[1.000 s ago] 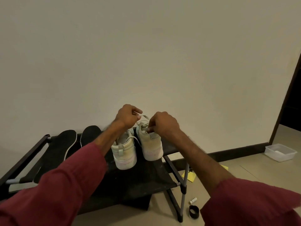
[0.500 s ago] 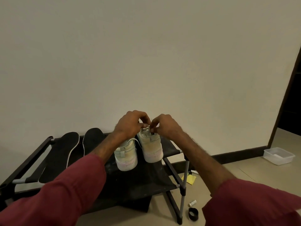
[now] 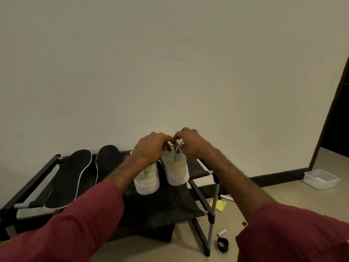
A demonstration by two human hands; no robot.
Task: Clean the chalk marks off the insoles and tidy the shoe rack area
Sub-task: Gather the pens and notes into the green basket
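Note:
Two pale sneakers stand heel-toward-me on the black shoe rack (image 3: pixel 162 208). Over the right sneaker (image 3: pixel 176 170), my left hand (image 3: pixel 151 148) and my right hand (image 3: pixel 190 142) meet, both pinching its white laces (image 3: pixel 177 148). The left sneaker (image 3: pixel 147 180) sits beside it, partly behind my left wrist. Two black insoles, one (image 3: pixel 69 176) and the other (image 3: pixel 106 163), lie flat on the rack's left half with no chalk marks visible.
The rack stands against a plain wall. On the floor to the right lie a yellow cloth (image 3: pixel 220 205), a white marker (image 3: pixel 226 197), a small white tube (image 3: pixel 222 232), a black ring (image 3: pixel 222 244) and a clear plastic tub (image 3: pixel 321 179). A dark doorway opens at far right.
My hands have drawn together over the right sneaker's laces, with the left hand moving right from above the left sneaker. The view has tilted slightly.

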